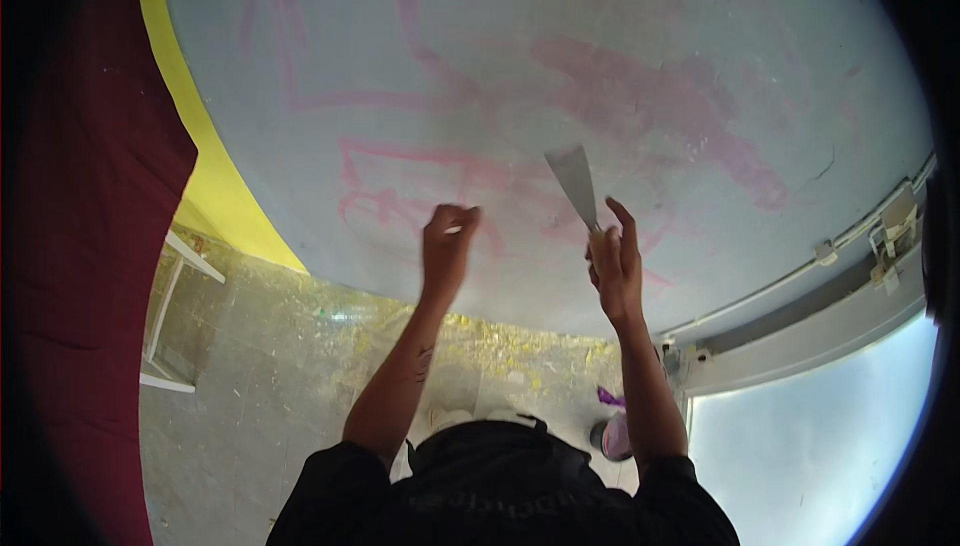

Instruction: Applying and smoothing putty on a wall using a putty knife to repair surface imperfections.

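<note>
holding: scraper, by handle, in right hand, blade up before grey wall, contact unclear; grip presumably leaves the blade free. left hand: curled narrow, cannot tell if on anything; perhaps raised for balance. pail: on floor, at the right, likely for reach.

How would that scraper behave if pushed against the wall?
The scraper may flex slightly, as its blade looks thin and flat. It's probably light, since the right hand alone holds it up.
</note>
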Demonstrator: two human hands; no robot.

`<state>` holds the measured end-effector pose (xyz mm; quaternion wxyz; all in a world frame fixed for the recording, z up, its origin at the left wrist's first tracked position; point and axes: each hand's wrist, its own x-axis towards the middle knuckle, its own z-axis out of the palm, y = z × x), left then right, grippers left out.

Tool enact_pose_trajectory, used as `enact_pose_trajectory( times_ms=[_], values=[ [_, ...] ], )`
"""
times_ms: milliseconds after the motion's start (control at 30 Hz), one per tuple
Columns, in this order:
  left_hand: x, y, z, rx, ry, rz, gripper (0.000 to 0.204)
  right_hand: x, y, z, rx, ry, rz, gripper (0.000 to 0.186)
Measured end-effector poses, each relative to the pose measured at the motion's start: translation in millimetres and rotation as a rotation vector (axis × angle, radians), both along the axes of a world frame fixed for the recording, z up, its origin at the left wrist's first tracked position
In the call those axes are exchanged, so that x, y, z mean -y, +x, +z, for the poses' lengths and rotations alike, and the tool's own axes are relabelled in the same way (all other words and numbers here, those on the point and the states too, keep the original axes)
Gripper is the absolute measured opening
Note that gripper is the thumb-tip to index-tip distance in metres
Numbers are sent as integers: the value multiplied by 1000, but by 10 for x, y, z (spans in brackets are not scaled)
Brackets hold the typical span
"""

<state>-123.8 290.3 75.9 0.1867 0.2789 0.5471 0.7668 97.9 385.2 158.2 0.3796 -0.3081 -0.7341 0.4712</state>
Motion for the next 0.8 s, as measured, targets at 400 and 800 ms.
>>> enact_pose_trajectory(
  times_ms=[400,800],
  values=[
    [1134,-1693,-1098,-649,-619,689,33,-633,547,-169,273,585,-303,48],
    [941,-1613,-297,-571,-449,774,19,-1070,222,74,287,678,-294,53]
  ],
)
